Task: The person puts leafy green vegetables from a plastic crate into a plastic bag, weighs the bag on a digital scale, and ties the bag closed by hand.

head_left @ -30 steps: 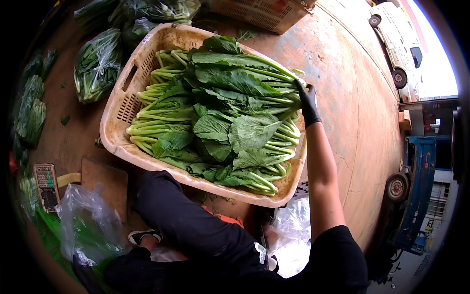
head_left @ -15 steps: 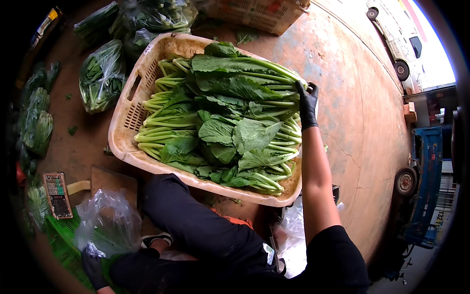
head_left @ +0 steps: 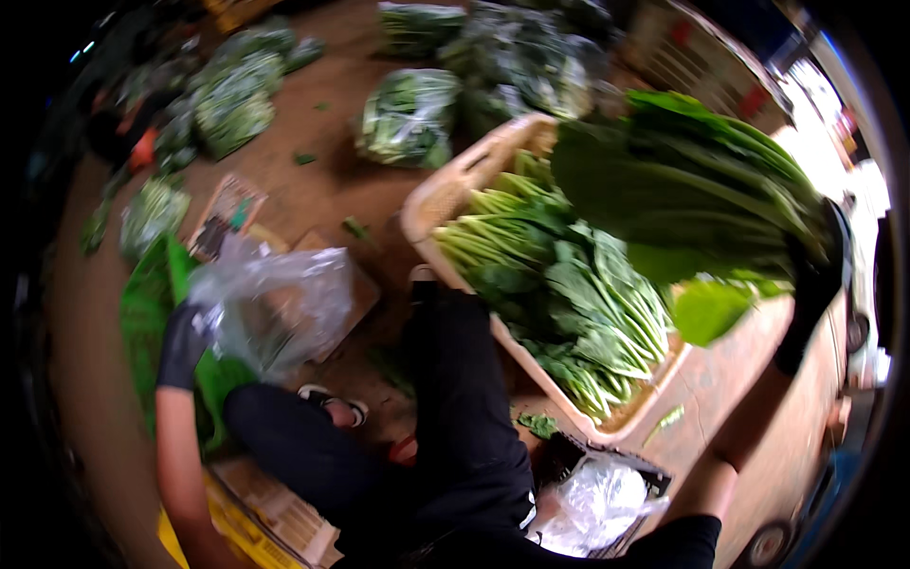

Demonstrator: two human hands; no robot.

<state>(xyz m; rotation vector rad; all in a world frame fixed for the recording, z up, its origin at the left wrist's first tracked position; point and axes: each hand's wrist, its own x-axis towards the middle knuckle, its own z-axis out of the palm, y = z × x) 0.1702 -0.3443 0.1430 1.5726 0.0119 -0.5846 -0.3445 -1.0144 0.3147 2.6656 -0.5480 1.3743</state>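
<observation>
My right hand (head_left: 817, 270), in a black glove, is closed round the stem ends of a bunch of leafy greens (head_left: 701, 194). The bunch hangs in the air over the far right part of a cream plastic crate (head_left: 455, 180), its broad leaves pointing left. More leafy greens (head_left: 607, 303) lie in the crate, pale stems toward its sides. On the left, my gloved left hand (head_left: 183, 346) grips the edge of a clear plastic bag (head_left: 284, 303). The bag is puffed and hangs partly open. Motion blurs both hands somewhat.
Bagged greens (head_left: 409, 119) sit beyond the crate, with further bags (head_left: 232, 104) at the far left. A scale (head_left: 227, 213) stands behind the plastic bag. Next to my legs are a green sack (head_left: 147, 313), a yellow crate (head_left: 242, 517) and a dark crate with plastic bags (head_left: 597, 503).
My right hand has lifted a bunch of greens out of the crate. My left hand has raised the plastic bag. The view has swung left, so the crate appears farther right.
</observation>
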